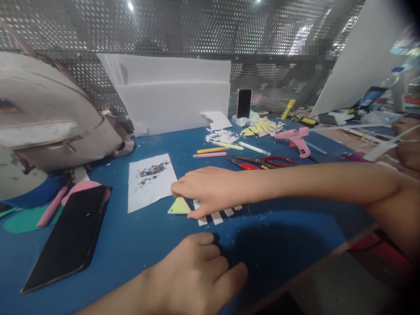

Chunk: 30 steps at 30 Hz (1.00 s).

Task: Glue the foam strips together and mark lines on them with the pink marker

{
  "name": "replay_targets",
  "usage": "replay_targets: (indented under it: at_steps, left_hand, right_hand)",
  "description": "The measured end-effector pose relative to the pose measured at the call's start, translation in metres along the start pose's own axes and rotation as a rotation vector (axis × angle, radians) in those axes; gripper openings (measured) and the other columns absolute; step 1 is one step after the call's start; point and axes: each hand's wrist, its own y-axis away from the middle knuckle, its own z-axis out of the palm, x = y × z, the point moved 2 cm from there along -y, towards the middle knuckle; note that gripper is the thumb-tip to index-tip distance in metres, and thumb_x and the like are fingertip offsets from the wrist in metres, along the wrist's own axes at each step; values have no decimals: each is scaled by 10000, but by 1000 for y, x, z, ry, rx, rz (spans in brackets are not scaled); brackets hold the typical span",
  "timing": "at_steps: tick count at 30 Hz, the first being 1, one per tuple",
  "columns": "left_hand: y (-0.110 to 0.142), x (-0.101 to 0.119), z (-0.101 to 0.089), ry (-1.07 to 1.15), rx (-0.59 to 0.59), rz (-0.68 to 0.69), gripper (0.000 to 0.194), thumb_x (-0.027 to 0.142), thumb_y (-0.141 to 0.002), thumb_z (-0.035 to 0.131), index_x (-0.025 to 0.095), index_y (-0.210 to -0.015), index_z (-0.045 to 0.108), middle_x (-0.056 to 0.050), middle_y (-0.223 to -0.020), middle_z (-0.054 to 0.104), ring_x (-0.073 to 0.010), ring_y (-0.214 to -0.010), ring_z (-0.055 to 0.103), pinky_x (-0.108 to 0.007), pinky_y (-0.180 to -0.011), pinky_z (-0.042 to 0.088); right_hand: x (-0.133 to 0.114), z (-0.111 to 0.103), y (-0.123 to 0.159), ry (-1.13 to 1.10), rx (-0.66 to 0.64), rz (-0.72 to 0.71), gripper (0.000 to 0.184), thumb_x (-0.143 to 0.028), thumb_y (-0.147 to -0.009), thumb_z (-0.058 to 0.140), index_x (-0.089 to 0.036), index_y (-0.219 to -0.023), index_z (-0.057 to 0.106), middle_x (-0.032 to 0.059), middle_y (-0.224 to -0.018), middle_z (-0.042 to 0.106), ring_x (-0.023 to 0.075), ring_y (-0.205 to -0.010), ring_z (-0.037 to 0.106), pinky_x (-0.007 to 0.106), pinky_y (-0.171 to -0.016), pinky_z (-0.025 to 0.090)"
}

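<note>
We reach across the blue table (131, 249) with our right hand (210, 188), palm down over a row of white strips (216, 218); its thumb and forefinger stand apart on two sides of a yellow-green triangle (179, 207), which lies at the fingertips just left of the strips, a small dark spot near one corner; the thumb tip meets the triangle's right corner in our view, yet we cannot tell whether the fingers are clamped on it; our left hand (197, 273) is nearer to us, its fingers curled in together, and its palm is hidden, so we cannot tell whether it grips anything; beyond the triangle and to its left we see a white sheet (138, 203) bearing scattered glittery bits (152, 169); farther left a large black phone (67, 240) lies flat near a beige backpack (49, 109); past our right hand we have a pink pen (210, 155) beside an orange-yellow pen (212, 150), a heap of white scraps (221, 136) and, to the right, a pink glue gun (297, 140).
</note>
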Motion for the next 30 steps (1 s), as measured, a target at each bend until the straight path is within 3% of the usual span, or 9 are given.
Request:
replay_targets:
  at_steps: [6,10,14,18,25,27,30]
  left_hand:
    - [-1,1,0,-10,4,3,223,95,-950,384,109,-983,605,28,-501,504,-157,-414,390,-322,-431,295]
    - [-1,1,1,-16,6,3,215,94,-945,390,110,-977,602,34,-502,498,-152,-409,382,-318,-432,291]
    - [-1,1,0,-26,14,-1,206,90,-935,405,116,-959,608,37,-494,490,-147,-410,380,-310,-443,286]
    - [-1,1,0,-27,13,-3,226,89,-936,395,115,-952,619,34,-489,488,-148,-411,369,-312,-442,285]
    - [-2,1,-1,-14,20,-5,218,74,-918,419,107,-948,632,29,-491,495,-156,-410,371,-320,-421,287]
    - [-2,1,-1,-13,21,-2,222,75,-922,414,104,-954,632,28,-492,496,-157,-410,372,-320,-423,293]
    - [-1,0,1,-16,21,4,214,82,-926,419,104,-972,627,27,-495,505,-158,-406,368,-320,-426,296]
  right_hand:
    - [-4,1,-2,75,-9,-131,294,-238,-857,650,-148,-1089,494,38,-931,605,175,-818,495,293,-514,238]
    - [-5,8,-5,193,74,-170,349,-150,-858,619,-141,-1159,444,49,-993,594,181,-837,493,307,-534,256]
    - [-6,18,-9,419,205,-175,264,-66,-973,372,-161,-1213,429,63,-1015,588,191,-826,501,335,-529,235]
    - [-8,26,-9,539,250,-199,339,-59,-1017,212,-190,-1222,448,64,-1014,593,180,-767,497,338,-520,216]
    - [-10,24,-5,486,259,-212,254,-126,-1026,289,-160,-1158,503,57,-970,592,193,-821,520,335,-532,240]
    - [-10,22,-2,425,200,-219,175,-228,-1017,420,-145,-1146,504,58,-992,596,196,-845,525,338,-541,260]
    - [-11,17,3,320,161,-202,343,-443,-977,522,-135,-1128,506,58,-1016,605,198,-847,519,341,-553,285]
